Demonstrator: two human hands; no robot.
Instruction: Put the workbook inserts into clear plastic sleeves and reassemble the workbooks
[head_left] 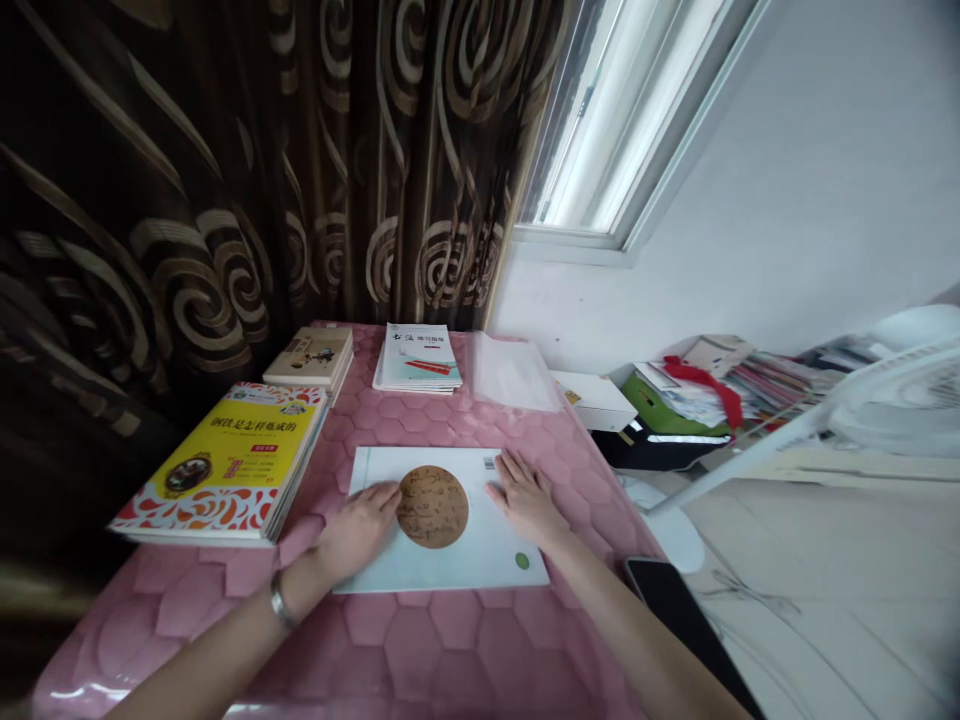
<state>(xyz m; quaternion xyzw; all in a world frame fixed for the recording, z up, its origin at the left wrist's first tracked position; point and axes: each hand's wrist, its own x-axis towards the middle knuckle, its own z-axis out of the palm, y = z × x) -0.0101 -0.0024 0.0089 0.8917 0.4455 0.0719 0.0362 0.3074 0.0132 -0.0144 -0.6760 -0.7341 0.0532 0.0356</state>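
At the centre of the frame our left hand (358, 530) and right hand (527, 497) lie flat, fingers loose and spread, on a white booklet (442, 520) with a brown round picture on its cover; neither hand grips it, both only press on it, the left at its left edge, the right on its right side. The booklet lies flat on the pink table (420, 640). To handle it well here, we judge it best to keep both palms even so the thin cover does not slide on the smooth, glossy tabletop, and to lift or open it from one edge rather than the middle. At the left of the frame a stack with a yellow book (225, 465) on top sits close to the booklet; further up lie a brown book (311, 357) and a white-and-teal workbook (418, 358). A dark phone (667, 600) lies at the table's lower right edge, near our right forearm.
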